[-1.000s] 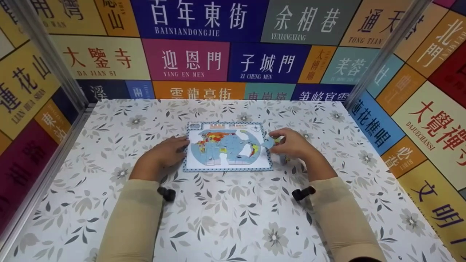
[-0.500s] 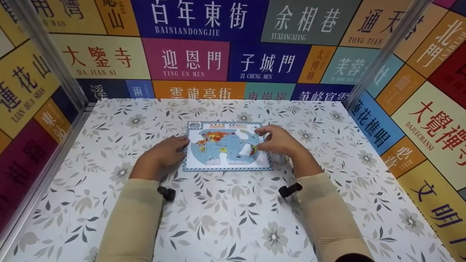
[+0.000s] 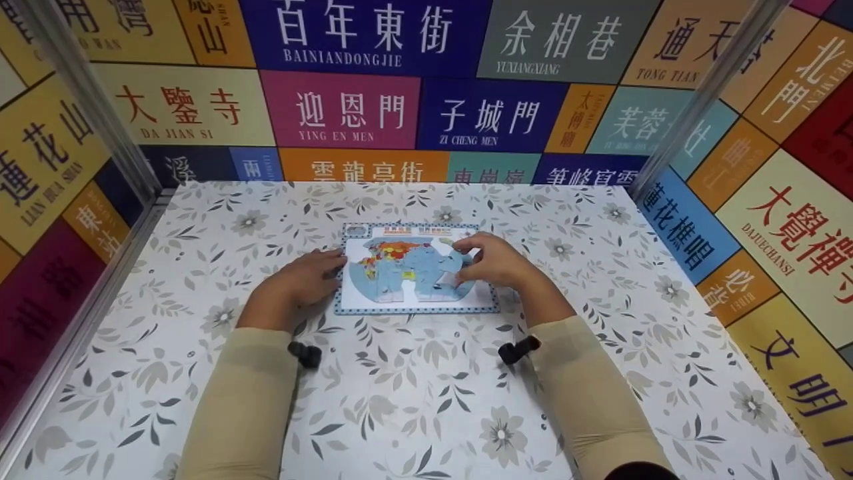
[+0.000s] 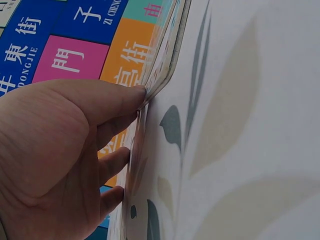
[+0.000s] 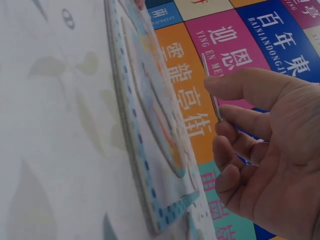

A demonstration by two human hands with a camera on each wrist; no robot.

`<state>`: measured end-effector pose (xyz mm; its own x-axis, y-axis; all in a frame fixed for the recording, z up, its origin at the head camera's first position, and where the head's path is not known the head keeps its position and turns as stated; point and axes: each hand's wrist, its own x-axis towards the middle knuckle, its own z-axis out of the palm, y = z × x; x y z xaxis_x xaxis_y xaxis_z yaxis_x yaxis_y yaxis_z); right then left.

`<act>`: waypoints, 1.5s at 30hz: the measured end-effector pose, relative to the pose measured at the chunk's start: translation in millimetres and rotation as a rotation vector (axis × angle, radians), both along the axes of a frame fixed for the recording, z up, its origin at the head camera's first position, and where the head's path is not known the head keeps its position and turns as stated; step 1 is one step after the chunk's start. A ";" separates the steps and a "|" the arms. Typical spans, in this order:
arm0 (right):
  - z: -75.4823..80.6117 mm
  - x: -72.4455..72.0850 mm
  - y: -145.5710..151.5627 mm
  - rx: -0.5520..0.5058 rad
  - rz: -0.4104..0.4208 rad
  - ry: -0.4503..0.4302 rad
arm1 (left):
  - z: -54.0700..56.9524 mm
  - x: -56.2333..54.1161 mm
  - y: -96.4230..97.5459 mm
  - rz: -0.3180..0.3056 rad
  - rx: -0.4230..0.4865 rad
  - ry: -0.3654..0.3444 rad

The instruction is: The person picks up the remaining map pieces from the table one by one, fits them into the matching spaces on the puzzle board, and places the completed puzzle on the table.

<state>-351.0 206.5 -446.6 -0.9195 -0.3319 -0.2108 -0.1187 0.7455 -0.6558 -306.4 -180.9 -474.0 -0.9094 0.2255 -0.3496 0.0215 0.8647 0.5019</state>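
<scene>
A world map puzzle board (image 3: 416,311) with a dotted blue border lies on the table. White gaps show in the map at the bottom middle and upper right. At its left edge my left hand (image 3: 300,279) rests, the thumb (image 4: 131,96) touching the near corner and the other fingers loosely bent. Over the right part of the board, my right hand (image 3: 498,261) pinches a thin puzzle piece (image 5: 206,66) between thumb and index finger. That piece appears edge-on in the right wrist view, raised above the board. From the head view the hand mostly hides it.
A floral cloth (image 3: 400,393) covers the table. Part of a bluish loose piece (image 5: 191,229) lies beyond the board's border in the right wrist view. Colourful lettered panels (image 3: 343,110) stand behind and on both sides.
My right hand has moved left from beside the board to over its right part, carrying the puzzle piece. The left hand and the board have stayed in place.
</scene>
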 end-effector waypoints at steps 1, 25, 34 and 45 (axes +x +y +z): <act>-2.0 0.0 -0.6 0.006 -0.001 0.001 | -0.3 0.1 0.2 0.004 -0.001 0.004; -25.1 -2.1 -4.9 0.031 -0.015 -0.023 | -0.5 1.2 1.0 0.018 0.012 0.009; -26.7 -1.1 -4.0 0.014 0.038 -0.011 | 0.0 2.0 1.4 0.025 0.007 0.008; -25.1 -1.9 -7.9 0.052 -0.030 -0.068 | -0.3 -0.2 0.0 0.022 0.005 -0.004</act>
